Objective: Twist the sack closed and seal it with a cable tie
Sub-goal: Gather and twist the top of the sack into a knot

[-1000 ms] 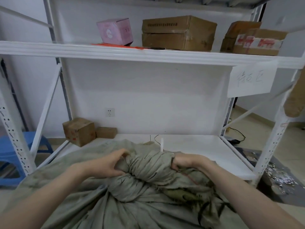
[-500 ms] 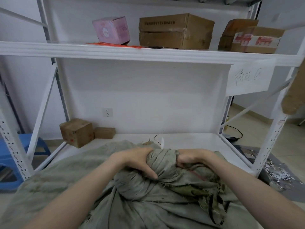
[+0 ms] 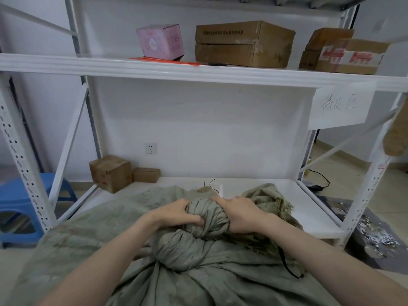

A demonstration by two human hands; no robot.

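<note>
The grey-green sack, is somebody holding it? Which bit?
Yes. The left hand and the right hand both grip the crumpled grey-green cloth sack by its twisted neck, one on each side of the roll.

Soft, even, dim light with faint shadows; slightly blurred, and the wide lens bows the edges.

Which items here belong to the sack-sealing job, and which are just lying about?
In use: sack, left hand and right hand gripping its twisted neck; white strip, probably the cable tie.
Lying about: pink box, large cardboard box, small cardboard box, blue stool.
</note>
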